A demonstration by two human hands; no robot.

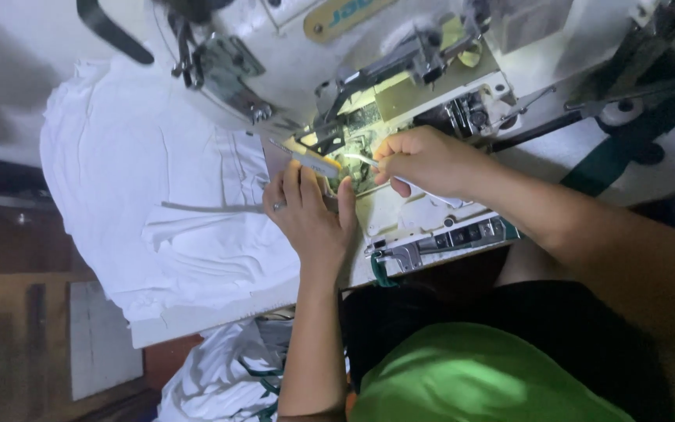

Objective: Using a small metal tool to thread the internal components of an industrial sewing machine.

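My left hand [312,215] lies flat on the bed of a white industrial sewing machine [400,70], fingers spread toward the lit needle area [351,148], with a ring on one finger. My right hand [423,160] is closed around a thin metal tool, likely tweezers [362,160], whose tip points into the needle area. A white tool handle sticks out behind that hand. White fabric [150,195] is spread to the left of the machine, touching my left hand's side.
The machine's front plate with metal fittings [439,238] sits near my right forearm. More white cloth [220,375] hangs below the table edge. A wooden floor or bench [33,312] lies at left. A dark belt [111,31] curves at the top.
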